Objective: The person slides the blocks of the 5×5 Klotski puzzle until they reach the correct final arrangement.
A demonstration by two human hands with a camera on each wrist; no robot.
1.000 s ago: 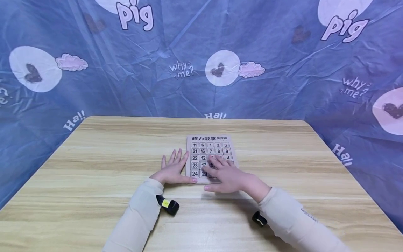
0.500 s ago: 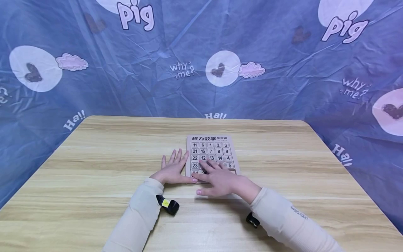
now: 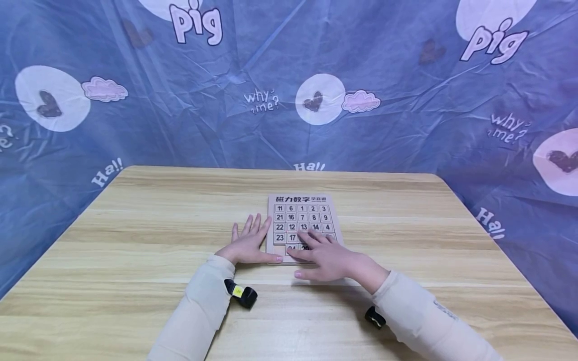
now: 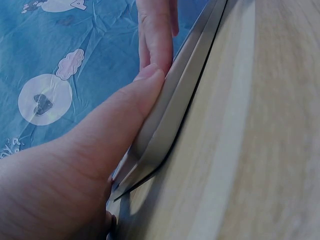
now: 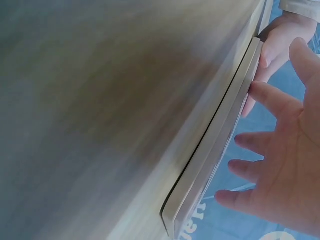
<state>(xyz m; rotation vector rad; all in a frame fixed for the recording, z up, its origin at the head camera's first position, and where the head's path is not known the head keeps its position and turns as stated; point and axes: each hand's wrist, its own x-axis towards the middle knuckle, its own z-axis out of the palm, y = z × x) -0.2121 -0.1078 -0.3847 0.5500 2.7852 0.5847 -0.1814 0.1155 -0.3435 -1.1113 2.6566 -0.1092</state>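
Observation:
A sliding number puzzle (image 3: 300,199) lies flat on the table, its rows of numbered square tiles facing up. My left hand (image 3: 246,247) rests against its left side, fingers spread, with the thumb on the front left corner; the left wrist view shows that thumb (image 4: 120,107) pressing on the rim. Over the puzzle's lower right part spreads my right hand (image 3: 327,255). Its index fingertip touches the tile 24 (image 3: 292,248) in the bottom row. A bare slot (image 3: 279,249) shows left of that tile. The right hand hides the lower right tiles.
The wooden table (image 3: 158,225) extends around the puzzle on all sides. Behind it hangs a blue printed curtain (image 3: 203,100). Black wrist cameras (image 3: 246,297) are strapped at both sleeves.
The right hand first moved left to the bottom left tile, then back right. Tile 24 has slid one place right, baring the bottom left slot. The left hand has stayed put.

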